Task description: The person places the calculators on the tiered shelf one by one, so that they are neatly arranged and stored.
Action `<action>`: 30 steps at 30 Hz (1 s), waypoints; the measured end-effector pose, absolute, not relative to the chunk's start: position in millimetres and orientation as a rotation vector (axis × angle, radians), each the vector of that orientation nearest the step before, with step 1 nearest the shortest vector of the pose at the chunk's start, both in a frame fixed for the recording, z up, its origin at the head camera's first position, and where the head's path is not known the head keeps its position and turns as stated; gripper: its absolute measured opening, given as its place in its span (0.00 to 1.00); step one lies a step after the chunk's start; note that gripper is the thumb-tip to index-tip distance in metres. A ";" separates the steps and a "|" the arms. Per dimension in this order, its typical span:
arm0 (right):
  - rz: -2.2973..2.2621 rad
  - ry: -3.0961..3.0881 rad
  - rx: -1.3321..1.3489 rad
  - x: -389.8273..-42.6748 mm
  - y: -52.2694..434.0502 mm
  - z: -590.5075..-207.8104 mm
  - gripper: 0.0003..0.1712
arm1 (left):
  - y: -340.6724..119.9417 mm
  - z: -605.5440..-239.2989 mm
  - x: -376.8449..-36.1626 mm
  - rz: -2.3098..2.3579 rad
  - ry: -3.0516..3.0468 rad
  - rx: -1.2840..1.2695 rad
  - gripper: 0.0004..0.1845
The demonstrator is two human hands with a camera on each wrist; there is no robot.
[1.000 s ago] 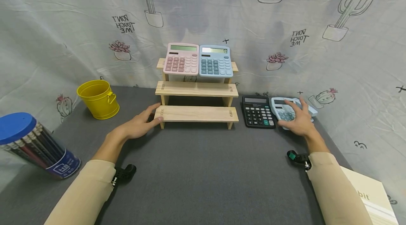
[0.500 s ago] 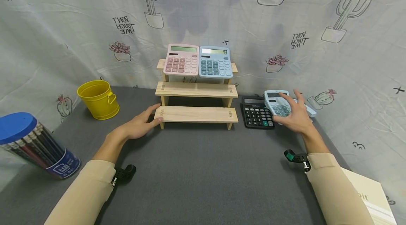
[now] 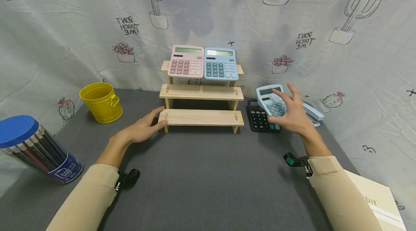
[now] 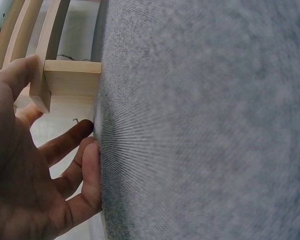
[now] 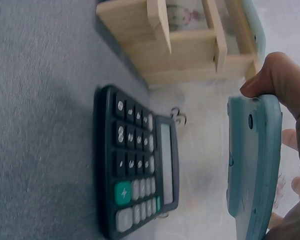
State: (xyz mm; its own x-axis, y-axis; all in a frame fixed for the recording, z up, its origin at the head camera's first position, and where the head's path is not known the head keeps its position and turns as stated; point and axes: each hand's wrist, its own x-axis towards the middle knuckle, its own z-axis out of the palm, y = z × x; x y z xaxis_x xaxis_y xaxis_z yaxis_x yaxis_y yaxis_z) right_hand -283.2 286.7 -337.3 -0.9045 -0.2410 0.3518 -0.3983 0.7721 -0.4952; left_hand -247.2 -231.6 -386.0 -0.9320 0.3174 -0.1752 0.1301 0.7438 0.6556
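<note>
A: Wooden three-step stand (image 3: 201,92) at the back of the grey table (image 3: 201,180). Top step carries a pink calculator (image 3: 185,61) and a blue calculator (image 3: 221,63), side by side and touching. Middle and bottom steps bare.

B: And the hands?

A: Right hand (image 3: 292,113) holds a pale blue calculator (image 3: 271,101) lifted off the table, tilted, above the black calculator (image 3: 261,115). Thumb curled over one edge in the right wrist view; the other fingers (image 3: 294,93) fan out behind it, pinching the body between them.

B: Left?

A: Left hand (image 3: 143,128) lies flat on the table, fingers loosely spread, fingertips touching the left end of the bottom step. Looks like bracing, though that's my reading.

B: Progress, then?

A: Judging by the layout: two calculators shelved, a third in the air just right of the stand, the black one flat on the table. Roughly halfway, I'd say.

B: Anything else about?

A: Yellow bucket (image 3: 101,101) to the left, a blue-lidded tub of pencils (image 3: 32,148) nearer, a stapler (image 3: 313,112) behind the right hand, a cream box (image 3: 377,202) at bottom right.
</note>
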 end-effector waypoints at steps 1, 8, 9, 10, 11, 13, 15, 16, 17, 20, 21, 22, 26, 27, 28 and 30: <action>0.835 -2.698 0.511 -283.3 284.2 -336.4 0.55 | -231.7 -385.8 -246.8 0.977 2.672 0.346 0.45; 0.796 -2.717 0.594 -278.9 266.9 -329.1 0.54 | -234.0 -387.3 -245.9 0.979 2.693 0.336 0.45; 0.795 -2.718 0.605 -277.5 264.9 -328.6 0.54 | -233.5 -387.4 -246.0 0.975 2.692 0.337 0.45; 0.789 -2.718 0.612 -276.1 262.7 -328.0 0.53 | -233.1 -387.3 -246.1 0.969 2.688 0.345 0.45; 0.784 -2.719 0.621 -275.0 260.5 -327.5 0.53 | -232.9 -387.7 -246.6 0.969 2.686 0.347 0.45; 0.785 -2.722 0.632 -272.8 255.6 -326.5 0.53 | -232.6 -388.6 -247.5 0.971 2.683 0.346 0.44; 0.795 -2.725 0.644 -271.0 250.8 -325.9 0.53 | -232.7 -389.7 -248.2 0.967 2.685 0.349 0.44; 0.795 -2.729 0.647 -269.9 248.2 -325.4 0.53 | -232.8 -389.8 -248.2 0.969 2.684 0.349 0.44; 0.795 -2.732 0.656 -269.2 245.8 -325.0 0.52 | -232.8 -389.7 -248.1 0.974 2.682 0.348 0.44; 0.792 -2.731 0.693 -267.7 239.1 -324.5 0.51 | -232.5 -388.7 -246.3 0.976 2.678 0.349 0.44; 0.792 -2.728 0.705 -267.5 237.1 -324.2 0.51 | -232.3 -388.3 -245.8 0.977 2.677 0.347 0.45; 0.796 -2.725 0.715 -267.4 235.3 -324.1 0.51 | -232.2 -388.3 -245.8 0.977 2.676 0.346 0.45; 0.809 -2.718 0.743 -266.6 228.0 -323.3 0.50 | -232.2 -389.4 -247.6 0.976 2.677 0.343 0.44; 0.808 -2.718 0.749 -266.3 226.1 -323.3 0.50 | -232.3 -389.6 -247.9 0.977 2.677 0.344 0.44; 0.804 -2.719 0.755 -266.0 224.0 -323.1 0.50 | -232.3 -389.6 -247.9 0.977 2.678 0.347 0.44; 0.798 -2.717 0.770 -264.7 219.6 -322.7 0.50 | -232.1 -388.9 -247.3 0.983 2.677 0.352 0.44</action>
State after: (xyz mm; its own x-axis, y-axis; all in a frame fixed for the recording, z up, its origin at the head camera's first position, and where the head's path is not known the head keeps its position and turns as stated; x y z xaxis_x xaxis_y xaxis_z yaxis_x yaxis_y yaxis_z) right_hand -264.7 219.6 -322.7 -0.8424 -0.4247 0.3317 -0.5367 0.7174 -0.4443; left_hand -247.3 -232.1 -388.9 -0.9349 0.3146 -0.1645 0.1334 0.7408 0.6584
